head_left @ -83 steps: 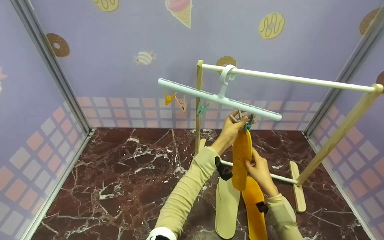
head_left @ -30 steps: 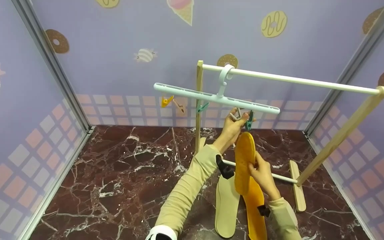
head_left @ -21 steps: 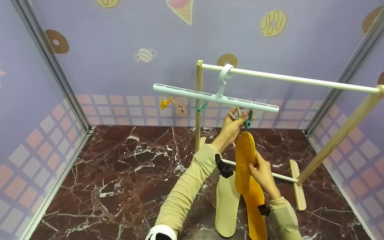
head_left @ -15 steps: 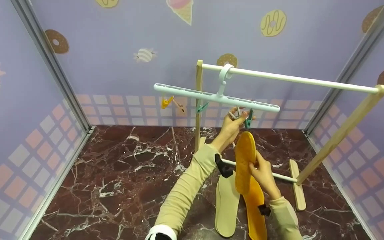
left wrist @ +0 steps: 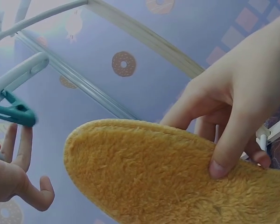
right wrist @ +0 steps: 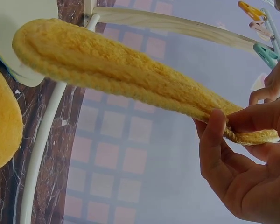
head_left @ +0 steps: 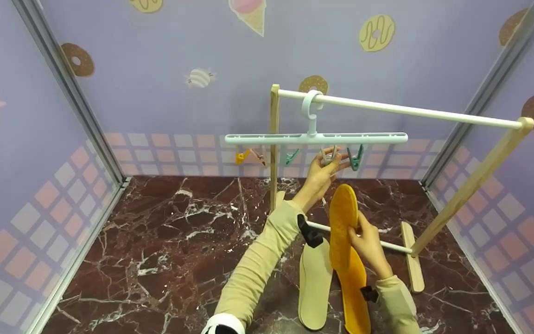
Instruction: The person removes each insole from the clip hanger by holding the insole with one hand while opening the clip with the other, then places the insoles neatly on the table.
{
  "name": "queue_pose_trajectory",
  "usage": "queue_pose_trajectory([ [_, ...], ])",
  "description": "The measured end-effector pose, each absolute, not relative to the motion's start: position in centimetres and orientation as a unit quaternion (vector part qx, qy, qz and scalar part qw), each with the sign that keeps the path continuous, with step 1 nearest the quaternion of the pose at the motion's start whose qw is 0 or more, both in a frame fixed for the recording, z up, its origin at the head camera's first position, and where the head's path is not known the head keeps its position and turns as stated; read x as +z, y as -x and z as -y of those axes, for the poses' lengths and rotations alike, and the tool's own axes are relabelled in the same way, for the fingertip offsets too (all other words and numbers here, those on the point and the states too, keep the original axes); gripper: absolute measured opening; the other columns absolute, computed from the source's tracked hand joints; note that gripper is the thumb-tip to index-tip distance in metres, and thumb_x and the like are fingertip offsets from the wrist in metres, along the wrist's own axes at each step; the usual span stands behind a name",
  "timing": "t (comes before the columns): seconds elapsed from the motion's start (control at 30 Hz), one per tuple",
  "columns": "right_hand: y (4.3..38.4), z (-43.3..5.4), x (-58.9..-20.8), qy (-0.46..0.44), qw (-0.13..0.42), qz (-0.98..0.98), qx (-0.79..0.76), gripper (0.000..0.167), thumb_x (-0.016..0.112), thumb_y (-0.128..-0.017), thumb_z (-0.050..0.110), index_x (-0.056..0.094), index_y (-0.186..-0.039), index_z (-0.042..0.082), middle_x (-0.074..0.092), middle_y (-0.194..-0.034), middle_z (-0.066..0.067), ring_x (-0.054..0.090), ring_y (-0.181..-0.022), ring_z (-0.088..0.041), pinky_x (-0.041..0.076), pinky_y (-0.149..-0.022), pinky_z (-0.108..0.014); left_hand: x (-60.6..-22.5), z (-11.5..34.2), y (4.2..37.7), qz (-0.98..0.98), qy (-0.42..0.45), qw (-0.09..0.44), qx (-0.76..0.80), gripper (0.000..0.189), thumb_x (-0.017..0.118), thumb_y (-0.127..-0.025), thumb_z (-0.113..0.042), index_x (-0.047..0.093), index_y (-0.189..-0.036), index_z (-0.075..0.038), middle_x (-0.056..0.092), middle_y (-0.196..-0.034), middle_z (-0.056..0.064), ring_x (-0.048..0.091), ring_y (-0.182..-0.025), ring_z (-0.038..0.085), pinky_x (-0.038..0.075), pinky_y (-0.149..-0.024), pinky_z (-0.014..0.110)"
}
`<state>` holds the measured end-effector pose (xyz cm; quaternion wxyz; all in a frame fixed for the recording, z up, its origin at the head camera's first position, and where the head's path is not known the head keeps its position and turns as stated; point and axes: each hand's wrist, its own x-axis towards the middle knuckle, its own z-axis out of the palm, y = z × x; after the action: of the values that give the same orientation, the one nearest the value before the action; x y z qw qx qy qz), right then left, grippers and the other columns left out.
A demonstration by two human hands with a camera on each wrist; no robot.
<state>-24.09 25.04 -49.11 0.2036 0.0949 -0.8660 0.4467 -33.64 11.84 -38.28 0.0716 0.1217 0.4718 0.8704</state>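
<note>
A fuzzy yellow insole (head_left: 343,222) hangs upright below the hanger, its top end apart from the clips. My right hand (head_left: 366,239) pinches its edge between thumb and fingers; the right wrist view shows that grip on the insole (right wrist: 121,70) from the side. My left hand (head_left: 318,178) is raised under the pale blue hanger (head_left: 290,139), behind a grey clip (head_left: 328,157). Its fingers are spread, fingertips right at a green clip (head_left: 355,160); in the left wrist view they sit just below that green clip (left wrist: 14,112).
The hanger hooks on the white rail of a wooden-post rack (head_left: 401,111). Yellow (head_left: 240,157), peach (head_left: 259,157) and green clips (head_left: 291,157) hang at its left. A beige insole (head_left: 315,283) and another yellow insole (head_left: 356,297) lie on the dark marbled surface (head_left: 179,264).
The insole's top has come down out of the green clip, in the right hand. The left hand has let go of the green clip, and the tilted hanger has swung level.
</note>
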Motion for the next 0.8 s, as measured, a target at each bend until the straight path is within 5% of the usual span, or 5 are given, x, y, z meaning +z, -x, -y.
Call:
queue_pose_trajectory([
  [0.27, 24.2, -25.0, -49.3, -0.093, 0.204, 0.867, 0.446, 0.031, 0.054, -0.076, -0.009, 0.054, -0.106, -0.003, 0.064, -0.079, -0.020, 0.057, -0.062, -0.019, 0.042, -0.047, -0.019, -38.7, -11.2, 33.5, -0.467, -0.129, 0.071, 0.872, 0.010, 0.047, -0.092, -0.013, 0.051, -0.100, -0.016, 0.059, -0.114, 0.019, 0.064, -0.094, 0.024, 0.040, -0.058, 0.017],
  [0.43, 24.2, -25.0, -49.3, -0.086, 0.205, 0.868, 0.444, 0.030, 0.054, -0.076, -0.008, 0.054, -0.106, -0.003, 0.064, -0.079, -0.020, 0.057, -0.064, -0.019, 0.043, -0.049, -0.020, -38.8, -10.9, 33.6, -0.459, -0.113, 0.078, 0.878, 0.015, 0.044, -0.092, -0.019, 0.050, -0.104, -0.012, 0.056, -0.117, 0.022, 0.067, -0.086, 0.018, 0.043, -0.062, 0.016],
  [0.6, 24.1, -25.0, -49.4, -0.080, 0.197, 0.866, 0.453, 0.025, 0.054, -0.078, -0.006, 0.054, -0.102, -0.002, 0.064, -0.078, -0.017, 0.056, -0.064, -0.018, 0.044, -0.051, -0.021, -39.1, -10.5, 33.6, -0.482, -0.100, 0.075, 0.867, 0.019, 0.044, -0.092, -0.021, 0.050, -0.106, -0.009, 0.056, -0.118, 0.020, 0.067, -0.085, 0.017, 0.032, -0.044, 0.013],
  [0.8, 24.1, -25.1, -49.4, -0.089, 0.203, 0.867, 0.447, 0.025, 0.055, -0.079, -0.007, 0.052, -0.103, -0.003, 0.064, -0.081, -0.019, 0.060, -0.068, -0.023, 0.046, -0.055, -0.023, -40.0, -10.0, 33.5, -0.504, -0.081, 0.072, 0.857, 0.027, 0.043, -0.093, -0.021, 0.047, -0.114, -0.005, 0.057, -0.118, 0.019, 0.067, -0.086, 0.019, 0.030, -0.043, 0.014],
])
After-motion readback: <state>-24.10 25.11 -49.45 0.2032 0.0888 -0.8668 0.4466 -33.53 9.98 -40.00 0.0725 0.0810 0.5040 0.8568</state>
